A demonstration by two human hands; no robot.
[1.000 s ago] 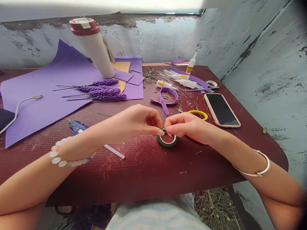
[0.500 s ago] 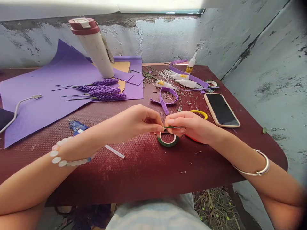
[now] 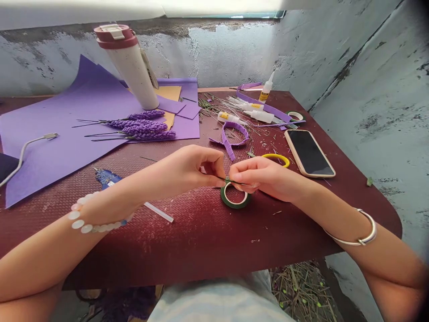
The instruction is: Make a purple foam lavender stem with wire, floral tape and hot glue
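A thin green wire stem (image 3: 228,180) runs between my two hands above the table. My left hand (image 3: 197,167) pinches it between thumb and fingers. Close beside it, my right hand (image 3: 259,174) also pinches the stem, its fingers closed. Directly below the fingertips lies a roll of green floral tape (image 3: 235,205), its upper edge partly covered by the hands. Past my left wrist a thin dark line (image 3: 147,158) shows, perhaps the stem's far end. A yellow loop handle (image 3: 279,158) sticks out behind my right hand, which hides most of that tool.
Purple flower sprigs (image 3: 140,126) lie on purple sheets (image 3: 60,120) beside a tumbler (image 3: 134,67). Several glue bottles (image 3: 266,89), wires and a curled purple strip (image 3: 229,138) are at the back. A phone (image 3: 310,153) lies right; a glue gun (image 3: 106,176) is behind my left forearm.
The stem now shows more between my fingers and slants down to the right. My left hand has shifted slightly left. The thin dark line behind my left arm has come into view.
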